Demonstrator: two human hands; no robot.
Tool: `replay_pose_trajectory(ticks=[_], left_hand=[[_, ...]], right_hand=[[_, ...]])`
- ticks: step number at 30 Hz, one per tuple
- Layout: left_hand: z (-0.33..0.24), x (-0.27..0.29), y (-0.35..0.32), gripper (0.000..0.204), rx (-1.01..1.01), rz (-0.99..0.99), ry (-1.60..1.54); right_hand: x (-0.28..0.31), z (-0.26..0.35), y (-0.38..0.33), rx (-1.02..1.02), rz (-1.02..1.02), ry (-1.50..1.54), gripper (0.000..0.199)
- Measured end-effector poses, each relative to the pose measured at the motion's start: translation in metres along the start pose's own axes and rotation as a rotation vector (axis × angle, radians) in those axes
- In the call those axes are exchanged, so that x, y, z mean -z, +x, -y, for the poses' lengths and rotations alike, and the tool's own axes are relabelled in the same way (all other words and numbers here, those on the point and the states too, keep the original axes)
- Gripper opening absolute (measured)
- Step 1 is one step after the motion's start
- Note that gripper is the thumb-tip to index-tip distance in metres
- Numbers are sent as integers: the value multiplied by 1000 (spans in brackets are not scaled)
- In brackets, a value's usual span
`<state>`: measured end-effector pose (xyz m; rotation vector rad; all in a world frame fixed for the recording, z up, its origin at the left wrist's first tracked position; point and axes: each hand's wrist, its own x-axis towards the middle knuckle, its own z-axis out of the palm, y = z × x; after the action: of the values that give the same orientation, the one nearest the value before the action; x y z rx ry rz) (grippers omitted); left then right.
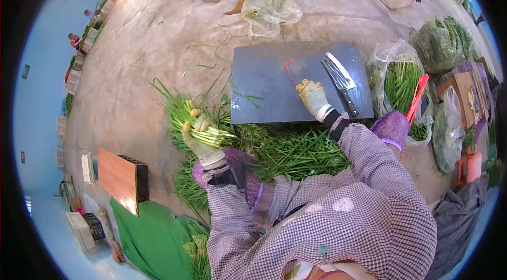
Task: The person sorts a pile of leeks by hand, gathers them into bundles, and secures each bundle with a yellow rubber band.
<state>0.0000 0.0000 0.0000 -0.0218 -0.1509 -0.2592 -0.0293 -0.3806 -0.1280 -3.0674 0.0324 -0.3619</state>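
We are in the gathering step, by the look of it — our left hand (199, 133), in a pale glove, has its fingers curled around a bunch of green stalks (186, 114), gripping them near the cut ends while the leafy tips fan out toward the upper left over the concrete floor (142, 42); the bunch sits just above the loose heap of greens (288, 150) that lies along the near edge of the grey board (264, 82). Our right hand (312, 96), gloved too, rests on the board with its fingers loosely bent and close together; whether they pinch anything we cannot tell, though a thin red band (289, 69) lies just beyond the fingertips. The cleaver (339, 80) lies flat on the board, just to the right of that hand, untouched. Clear bags of greens (401, 82) stand to the right, well apart from the bunch.

We judge the next move calls for bringing the bunch onto the board with its ends squared — the left grip must stay firm so the stalks do not splay; the right hand would need a sure pinch on the band or a clean hold on the cleaver handle.
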Motion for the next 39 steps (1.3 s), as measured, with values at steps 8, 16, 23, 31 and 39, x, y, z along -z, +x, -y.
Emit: replay_pose_trajectory(ticks=[8, 16, 23, 31, 39], left_hand=[[-5, -16, -7, 73, -97, 36, 97], [-2, -11, -5, 71, -165, 60, 24], [0, -18, -5, 73, -199, 71, 102], [6, -14, -2, 70, -163, 4, 255], [123, 77, -31, 33, 128, -494, 1143]], right_hand=[[-3, -26, 35, -127, 107, 252, 16], [25, -36, 63, -153, 3, 853, 14], [-37, 128, 97, 190, -69, 635, 17], [16, 127, -47, 497, 539, 749, 29], [67, 124, 12, 21, 620, 1526, 83]])
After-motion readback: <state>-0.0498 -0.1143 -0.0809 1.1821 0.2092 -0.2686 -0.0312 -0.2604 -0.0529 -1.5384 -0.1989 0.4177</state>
